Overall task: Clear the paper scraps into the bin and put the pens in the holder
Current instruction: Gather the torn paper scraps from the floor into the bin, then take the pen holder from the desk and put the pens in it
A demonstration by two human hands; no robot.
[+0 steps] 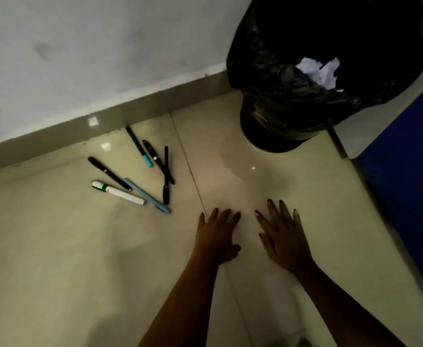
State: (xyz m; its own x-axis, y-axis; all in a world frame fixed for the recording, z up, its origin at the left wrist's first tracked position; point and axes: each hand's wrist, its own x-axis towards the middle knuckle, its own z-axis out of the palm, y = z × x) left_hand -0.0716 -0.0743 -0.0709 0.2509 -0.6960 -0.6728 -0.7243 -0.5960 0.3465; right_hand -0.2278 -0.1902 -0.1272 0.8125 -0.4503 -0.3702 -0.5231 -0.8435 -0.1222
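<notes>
My left hand and my right hand are both spread flat, palms down, fingers wide, holding nothing. They lie side by side over the floor, a narrow gap between them; I cannot tell whether they press on it or hang just above.

Ahead and to the left of my left hand lie six pens, loosely scattered. Nearest is a light blue pen, its tip just beyond my left fingertips. Beside it is a white marker with a green band, and a black pen whose end touches the blue one. Farther on, two black pens cross each other, and a dark pen with a teal tip lies closest to the wall.

Ahead and to the right of my right hand stands one bin lined with a black bag. Crumpled white paper sits inside; I count two or three scraps.

The floor is glossy cream tile. A grey skirting runs under a pale wall. A blue panel stands to the far right.
</notes>
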